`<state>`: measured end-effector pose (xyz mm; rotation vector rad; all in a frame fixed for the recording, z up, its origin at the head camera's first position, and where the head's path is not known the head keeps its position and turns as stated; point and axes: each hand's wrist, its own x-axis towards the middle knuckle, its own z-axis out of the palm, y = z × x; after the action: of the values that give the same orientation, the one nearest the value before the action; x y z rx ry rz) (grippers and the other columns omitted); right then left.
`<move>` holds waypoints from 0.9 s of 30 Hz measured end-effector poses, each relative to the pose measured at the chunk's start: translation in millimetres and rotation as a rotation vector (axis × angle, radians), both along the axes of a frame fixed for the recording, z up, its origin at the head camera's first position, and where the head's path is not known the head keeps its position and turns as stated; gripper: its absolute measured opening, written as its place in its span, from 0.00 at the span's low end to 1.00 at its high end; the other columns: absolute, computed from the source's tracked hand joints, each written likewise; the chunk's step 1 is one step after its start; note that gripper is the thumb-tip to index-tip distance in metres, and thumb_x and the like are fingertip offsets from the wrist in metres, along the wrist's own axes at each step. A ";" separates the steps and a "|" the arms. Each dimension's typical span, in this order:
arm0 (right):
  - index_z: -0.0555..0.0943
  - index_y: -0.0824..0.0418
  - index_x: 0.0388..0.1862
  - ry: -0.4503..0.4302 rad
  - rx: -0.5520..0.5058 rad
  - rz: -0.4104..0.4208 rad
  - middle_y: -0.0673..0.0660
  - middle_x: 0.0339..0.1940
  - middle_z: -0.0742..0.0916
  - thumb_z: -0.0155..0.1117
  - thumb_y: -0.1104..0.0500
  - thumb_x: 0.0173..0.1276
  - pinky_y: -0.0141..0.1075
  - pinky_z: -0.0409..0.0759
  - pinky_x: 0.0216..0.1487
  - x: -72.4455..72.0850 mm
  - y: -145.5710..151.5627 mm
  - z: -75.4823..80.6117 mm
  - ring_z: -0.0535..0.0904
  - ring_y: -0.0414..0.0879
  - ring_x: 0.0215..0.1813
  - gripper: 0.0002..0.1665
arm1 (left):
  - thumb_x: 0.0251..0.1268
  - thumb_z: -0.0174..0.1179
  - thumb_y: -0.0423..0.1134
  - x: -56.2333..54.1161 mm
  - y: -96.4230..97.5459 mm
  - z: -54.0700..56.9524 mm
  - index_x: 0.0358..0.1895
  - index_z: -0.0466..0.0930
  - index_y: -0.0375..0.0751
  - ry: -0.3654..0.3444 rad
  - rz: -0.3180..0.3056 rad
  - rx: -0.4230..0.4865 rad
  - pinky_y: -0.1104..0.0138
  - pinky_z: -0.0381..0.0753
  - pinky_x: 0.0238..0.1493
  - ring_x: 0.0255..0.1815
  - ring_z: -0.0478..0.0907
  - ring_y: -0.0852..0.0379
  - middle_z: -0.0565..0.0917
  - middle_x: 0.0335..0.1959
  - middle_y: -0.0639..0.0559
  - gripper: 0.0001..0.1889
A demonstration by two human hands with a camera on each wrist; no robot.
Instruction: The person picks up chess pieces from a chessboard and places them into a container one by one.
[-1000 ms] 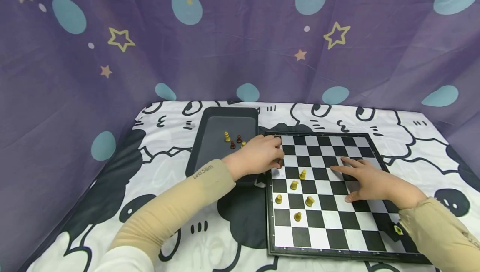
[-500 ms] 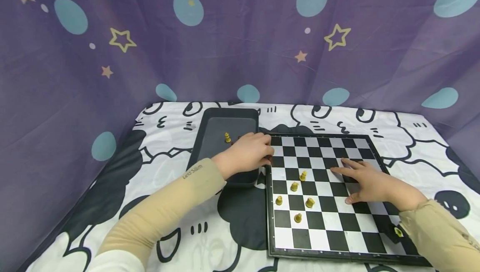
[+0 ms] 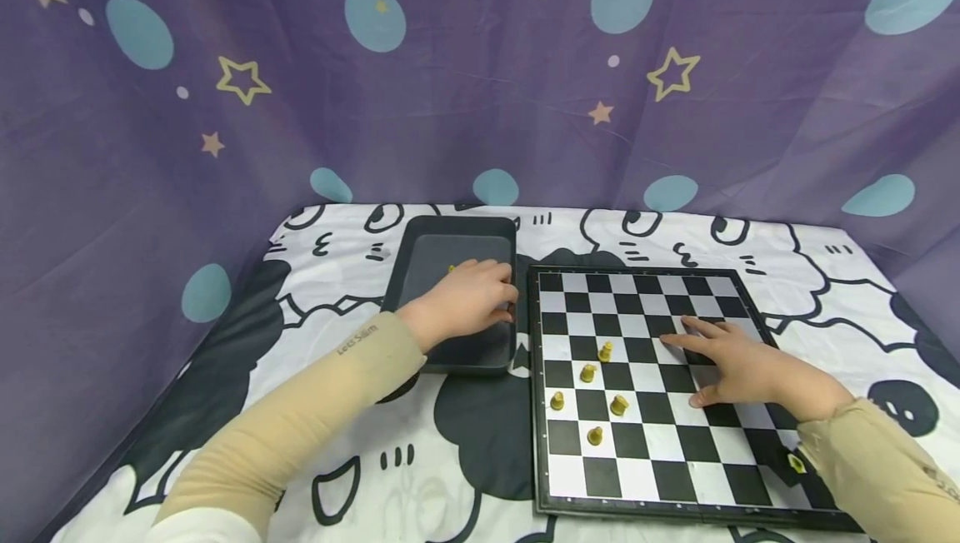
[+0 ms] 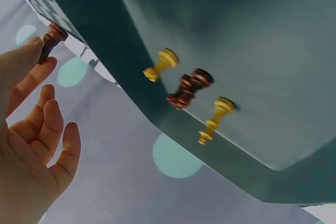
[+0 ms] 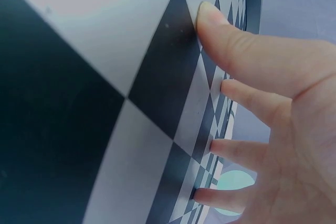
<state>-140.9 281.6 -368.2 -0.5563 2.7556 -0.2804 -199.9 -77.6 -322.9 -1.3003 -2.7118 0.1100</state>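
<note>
Over the dark grey tray [image 3: 480,356] is my left hand [image 3: 467,297]. Its thumb and index finger pinch a brown chess piece [image 4: 53,40], seen in the left wrist view; the other fingers curve loosely. Inside the tray lie a yellow chess piece [image 4: 164,63], two brown chess pieces [image 4: 197,78] close together, and another yellow chess piece [image 4: 216,118]. My right hand [image 3: 742,364] rests on the right half of the chessboard [image 3: 663,443], fingers spread and fingertips on the squares. Several yellow chess pieces [image 3: 618,405] stand on the board's left side.
A white cloth [image 3: 420,460] with black cartoon drawings covers the table. Purple curtains [image 3: 480,93] with stars and blue ovals hang behind and at the sides. A small black item with a yellow mark [image 3: 795,464] lies by my right wrist.
My left hand has moved left, from the chessboard's left edge to over the tray, with the brown chess piece in its fingers. The right hand has stayed in place.
</note>
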 end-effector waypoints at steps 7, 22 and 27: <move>0.70 0.52 0.67 -0.006 0.005 -0.006 0.74 0.69 0.63 0.77 0.43 0.39 0.73 0.59 0.55 -0.1 -0.5 0.3 0.55 0.84 0.63 0.53 | 0.56 0.67 0.47 -5.1 -12.3 -4.2 0.34 0.85 0.51 -0.014 0.040 0.004 0.63 0.71 0.35 0.35 0.73 0.56 0.76 0.33 0.54 0.07; 0.70 0.53 0.67 -0.002 0.003 0.000 0.75 0.69 0.63 0.77 0.43 0.39 0.73 0.59 0.55 -0.4 -1.3 1.0 0.56 0.85 0.62 0.53 | 0.55 0.68 0.45 -14.9 -38.0 0.7 0.36 0.86 0.48 -0.007 0.073 0.014 0.62 0.70 0.33 0.32 0.72 0.56 0.75 0.31 0.53 0.08; 0.70 0.53 0.67 -0.004 0.001 -0.002 0.75 0.69 0.63 0.77 0.43 0.39 0.73 0.58 0.56 -0.1 -1.4 1.0 0.55 0.85 0.62 0.53 | 0.55 0.68 0.45 -18.6 -45.7 -0.1 0.36 0.86 0.48 -0.028 0.121 0.004 0.61 0.70 0.34 0.31 0.71 0.55 0.75 0.31 0.53 0.08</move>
<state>-141.0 280.2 -367.1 -0.5519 2.7522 -0.2809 -218.5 -123.3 -323.0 -1.1446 -2.8126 0.0994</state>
